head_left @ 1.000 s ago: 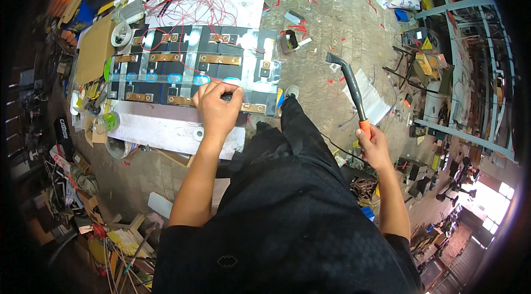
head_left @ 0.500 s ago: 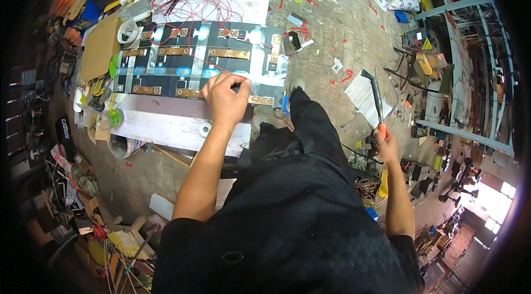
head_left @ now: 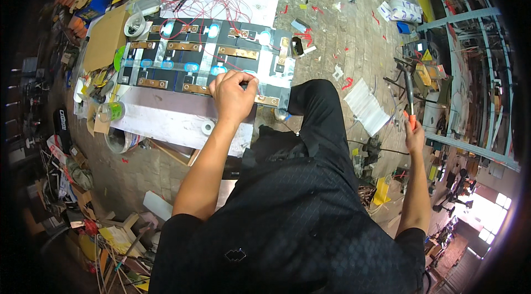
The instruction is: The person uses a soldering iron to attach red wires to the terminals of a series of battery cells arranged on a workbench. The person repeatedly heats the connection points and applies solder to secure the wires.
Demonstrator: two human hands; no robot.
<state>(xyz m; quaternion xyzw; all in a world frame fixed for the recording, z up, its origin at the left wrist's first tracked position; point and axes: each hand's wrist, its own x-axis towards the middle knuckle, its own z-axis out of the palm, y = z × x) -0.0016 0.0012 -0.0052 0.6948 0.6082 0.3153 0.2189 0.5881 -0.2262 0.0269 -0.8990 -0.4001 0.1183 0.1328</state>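
My left hand [head_left: 237, 95] rests over the near right part of a battery pack [head_left: 206, 81], its thumb and fingers pinched together. A thin red wire [head_left: 227, 63] runs across the pack to these fingers, which hide its end. Copper bars [head_left: 238, 51] with bolt holes and blue-marked white patches cover the black cells. Far out to the right, my right hand [head_left: 415, 137] grips the orange handle of a corded tool with a long dark shaft, seemingly a large soldering iron [head_left: 409, 85]. It is held in the air, away from the pack.
Tangled red wires [head_left: 207, 3] lie behind the pack on the white-topped table [head_left: 166, 120]. A tape roll [head_left: 208, 126], a clear cup [head_left: 112, 111] and cardboard [head_left: 105, 39] are near. White sheeting [head_left: 366, 106] and scraps lie on the floor; metal racking [head_left: 459, 17] stands right.
My right hand has swung outward to the right with the soldering iron, which now points more upright. My left hand stays pinched at the same part of the pack. My right knee has come forward.
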